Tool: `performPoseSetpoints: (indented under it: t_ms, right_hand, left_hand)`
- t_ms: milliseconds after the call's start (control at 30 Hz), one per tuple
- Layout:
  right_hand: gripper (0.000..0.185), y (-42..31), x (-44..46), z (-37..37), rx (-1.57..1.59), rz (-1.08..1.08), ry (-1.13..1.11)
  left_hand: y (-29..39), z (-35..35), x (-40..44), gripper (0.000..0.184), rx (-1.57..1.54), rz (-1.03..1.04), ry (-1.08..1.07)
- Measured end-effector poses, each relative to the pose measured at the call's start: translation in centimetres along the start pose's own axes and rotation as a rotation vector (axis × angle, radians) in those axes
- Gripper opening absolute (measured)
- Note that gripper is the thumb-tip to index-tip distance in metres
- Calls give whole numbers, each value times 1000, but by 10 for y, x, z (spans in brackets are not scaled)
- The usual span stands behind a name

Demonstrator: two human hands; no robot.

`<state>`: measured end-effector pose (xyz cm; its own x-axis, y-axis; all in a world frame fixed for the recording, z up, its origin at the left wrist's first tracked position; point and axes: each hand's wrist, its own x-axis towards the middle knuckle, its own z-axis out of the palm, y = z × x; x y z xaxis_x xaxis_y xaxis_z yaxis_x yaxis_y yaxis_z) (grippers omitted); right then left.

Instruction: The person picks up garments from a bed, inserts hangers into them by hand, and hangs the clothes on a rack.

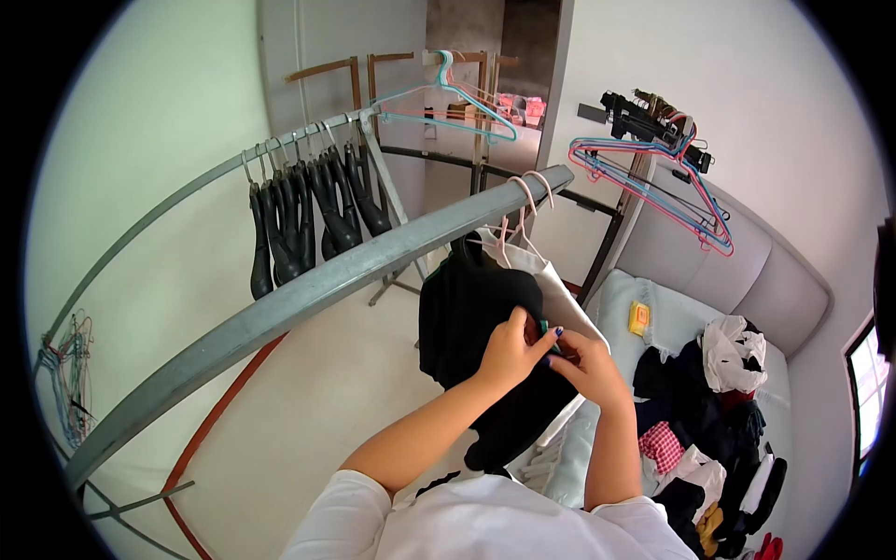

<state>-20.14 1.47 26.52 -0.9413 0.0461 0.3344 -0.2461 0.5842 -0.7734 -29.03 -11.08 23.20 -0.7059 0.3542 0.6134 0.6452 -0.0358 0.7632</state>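
A black garment [471,303] hangs in front of me from a pale pink hanger [505,229] on the grey metal rail [392,252]. My left hand [511,350] is closed on the garment's edge, thumb and fingers pinched together. Close beside it, my right hand [588,367] pinches the same edge, its fingertips almost meeting the left ones. A small bit of green shows between the fingers; what it is I cannot make out. Just behind the black garment, a white garment [557,299] hangs on a second pink hanger.
Several black hangers [303,210] hang on the back rail at left, with a turquoise hanger [448,98] at its end. More pink and blue hangers [653,177] hang at right. Piled clothes [695,392] and a yellow packet [638,317] lie on the bed [611,299].
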Motion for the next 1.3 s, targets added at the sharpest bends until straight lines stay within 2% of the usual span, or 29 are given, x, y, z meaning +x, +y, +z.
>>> performPoseSetpoints:
  t_ms: [33, 67, 100, 133, 167, 200, 233, 267, 300, 367, 400, 433, 467, 533, 600, 633, 667, 700, 733, 767, 833, 867, 933, 1100, 1133, 1167, 1233, 1300]
  right_hand:
    - [35, 2, -2, 0, -271, 9, 30]
    - [18, 3, 1, 12, -383, -84, 240]
    - [18, 5, 4, 19, -386, -80, 235]
    - [14, 7, 6, 24, -503, -91, 306]
    - [11, 11, 9, 26, -619, -106, 380]
    - [10, 19, 11, 26, -602, -123, 396]
    - [10, 26, 12, 26, -601, -122, 397]
    - [11, 32, 12, 25, -533, -141, 433]
    - [12, 36, 12, 23, -465, -159, 466]
    - [16, 36, 9, 16, -374, -103, 495]
    - [17, 42, 7, 12, -316, -67, 457]
    - [17, 51, 4, 8, -260, -33, 420]
    - [17, 59, -3, 7, -259, -30, 421]
    - [21, 72, -20, 10, 53, 171, 326]
    - [23, 74, -32, 12, 70, 190, 275]
    - [26, 75, -39, 13, 89, 209, 222]
    - [31, 89, -44, 16, 189, 211, 234]
    - [31, 90, -47, 13, 190, 218, 241]
    - [34, 91, -50, 10, 147, 206, 228]
    - [37, 93, -53, 7, 103, 194, 215]
    - [39, 103, -61, -2, 78, 220, 192]
    - [40, 111, -67, -6, 55, 241, 158]
    - [39, 133, -81, -9, 53, 301, 159]
    - [30, 159, -115, -12, 169, 381, 193]
    - [29, 146, -117, -16, -9, 413, 173]
    - [29, 152, -123, -15, -5, 423, 175]
    - [37, 174, -136, -19, -184, 374, 191]
    - [26, 177, -144, -23, -205, 358, 252]
  left_hand:
    - [0, -3, 3, 30, 15, -16, -43]
    - [-7, -3, 7, 28, -64, 2, -52]
    - [-15, -4, 9, 26, -145, 23, -57]
    - [-20, -13, 9, 19, -86, 21, -46]
    - [-27, -20, 10, 16, -37, 21, 77]
    - [-47, -29, 9, 13, 1, 12, 217]
    - [-66, -41, 8, 19, 59, -41, 347]
    - [-92, -57, 8, 29, 143, -51, 410]
    - [-113, -74, 7, 38, 260, -144, 441]
    - [-153, -106, 10, 51, 424, -116, 507]
    - [-180, -124, 13, 61, 557, -114, 481]
    - [-174, -137, 17, 64, 489, -205, 423]
    - [-193, -150, 23, 67, 492, -183, 403]
    - [-212, -170, 40, 70, 493, -156, 383]
    - [-209, -179, 52, 75, 415, -283, 132]
    - [-206, -177, 57, 75, 412, -285, 127]
    - [-202, -174, 61, 76, 257, -345, 48]
    - [-196, -172, 64, 77, 103, -403, -33]
    - [-182, -169, 66, 70, 29, -505, -53]
    - [-184, -168, 67, 70, 28, -503, -64]
    - [-191, -171, 67, 52, 22, -536, -167]
    - [-194, -175, 66, 52, 19, -536, -183]
    - [-197, -186, 63, 44, -19, -643, -304]
    - [-196, -201, 40, 45, -54, -697, -257]
    - [-201, -205, 34, 47, -48, -776, -255]
    - [-205, -209, 26, 48, -40, -855, -252]
    - [-212, -213, 10, 50, -54, -824, -317]
    - [-221, -218, -4, 45, -54, -778, -453]
